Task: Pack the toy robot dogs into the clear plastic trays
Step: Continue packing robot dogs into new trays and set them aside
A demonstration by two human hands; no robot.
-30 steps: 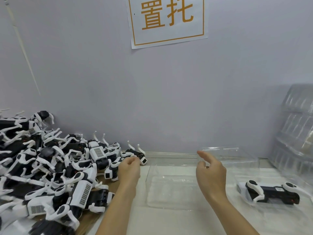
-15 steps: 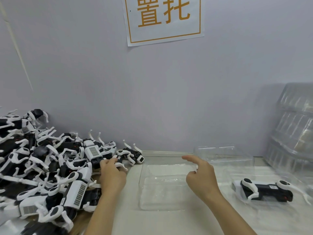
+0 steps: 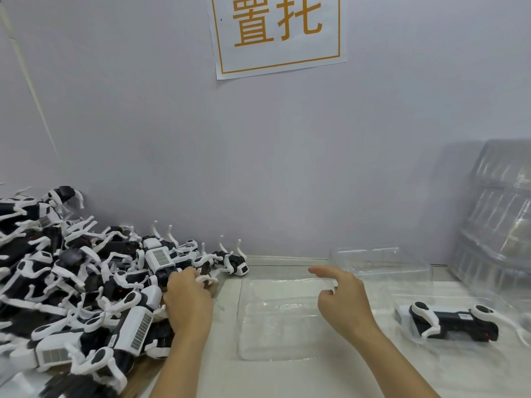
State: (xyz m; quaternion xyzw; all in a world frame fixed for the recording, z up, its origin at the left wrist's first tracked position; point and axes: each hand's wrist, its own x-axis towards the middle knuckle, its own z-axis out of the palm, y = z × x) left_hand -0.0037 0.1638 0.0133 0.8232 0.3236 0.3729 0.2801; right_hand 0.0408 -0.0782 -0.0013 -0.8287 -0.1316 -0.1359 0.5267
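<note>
A heap of black-and-white toy robot dogs (image 3: 86,282) covers the left of the table. My left hand (image 3: 188,303) reaches into its right edge, fingers curled round one dog whose white leg (image 3: 207,279) sticks out past them. An empty clear plastic tray (image 3: 258,340) lies in the middle. Over the tray's right side hovers my right hand (image 3: 344,300), index finger stretched out, the other fingers loosely bent, holding nothing. To the right, one robot dog (image 3: 454,320) lies on its side in another clear tray (image 3: 402,351).
A third clear tray (image 3: 379,259) stands at the back against the wall. A tall stack of clear trays (image 3: 500,219) leans at the far right. A paper sign (image 3: 278,33) hangs on the grey wall.
My left hand moved left from the pile's near edge deeper into the dogs and curled onto one. The right hand drifted slightly left over the middle tray.
</note>
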